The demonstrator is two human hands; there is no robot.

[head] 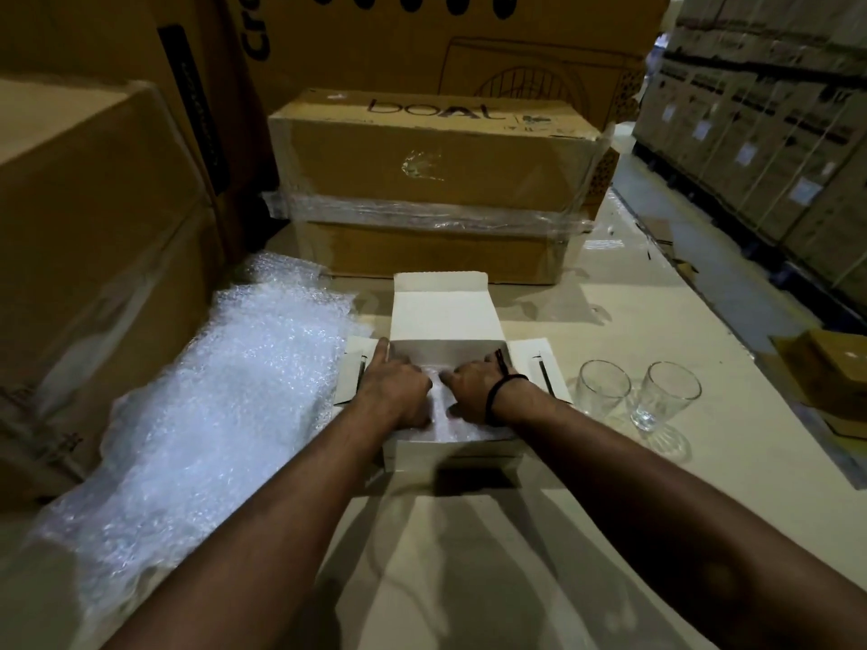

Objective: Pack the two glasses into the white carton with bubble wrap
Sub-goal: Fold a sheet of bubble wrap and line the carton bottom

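Glasses (604,391) look slick and fragile, best gripped round the body; left hand (399,391) and right hand (474,394) press bubble wrap (450,424) into the carton (445,453), grip unclear.

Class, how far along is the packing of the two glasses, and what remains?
Done: the white carton stands open, with bubble wrap laid inside. In hand: the left hand and right hand are down in the carton on that lining. Left: the left glass and right glass stand bare on the table beside the carton, not yet wrapped or packed; the lid flap is up.
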